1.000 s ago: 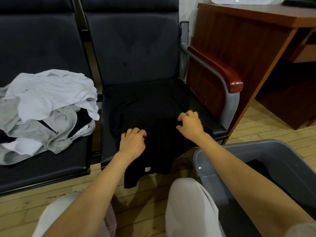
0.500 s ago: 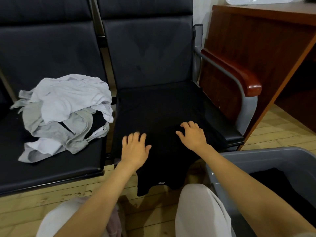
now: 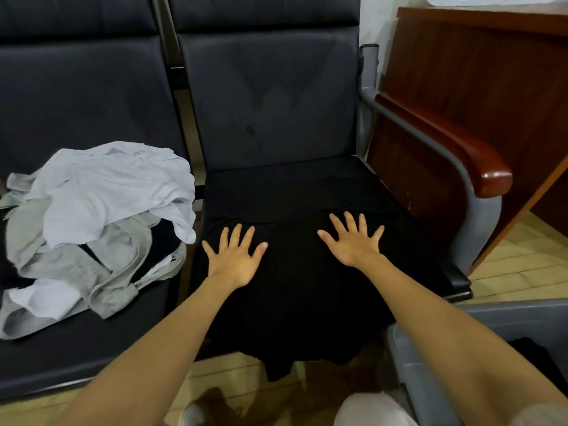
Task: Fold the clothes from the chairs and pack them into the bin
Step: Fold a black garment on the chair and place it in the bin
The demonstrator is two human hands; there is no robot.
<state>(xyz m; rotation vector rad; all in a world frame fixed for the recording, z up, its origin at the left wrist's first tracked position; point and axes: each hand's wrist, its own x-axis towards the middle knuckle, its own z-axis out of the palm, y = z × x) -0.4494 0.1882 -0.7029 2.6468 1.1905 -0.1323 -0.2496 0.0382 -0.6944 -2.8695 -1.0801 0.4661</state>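
Note:
A black garment [image 3: 295,290] lies spread over the seat of the right chair [image 3: 270,96], its lower edge hanging off the front. My left hand [image 3: 235,261] presses flat on its left part with fingers spread. My right hand [image 3: 353,244] lies flat on its right part, fingers spread too. A heap of white and grey clothes [image 3: 92,219] sits on the left chair's seat [image 3: 76,358]. The grey bin [image 3: 479,327] stands at the lower right, with something dark inside.
A wooden armrest [image 3: 445,146] on a grey metal frame borders the right chair. A dark wooden desk [image 3: 479,72] stands behind it. My knees [image 3: 372,410] show at the bottom over a light wooden floor [image 3: 519,269].
Both hands went from curled on the black garment to flat with fingers spread, and moved farther up the seat. The view came closer to the chair.

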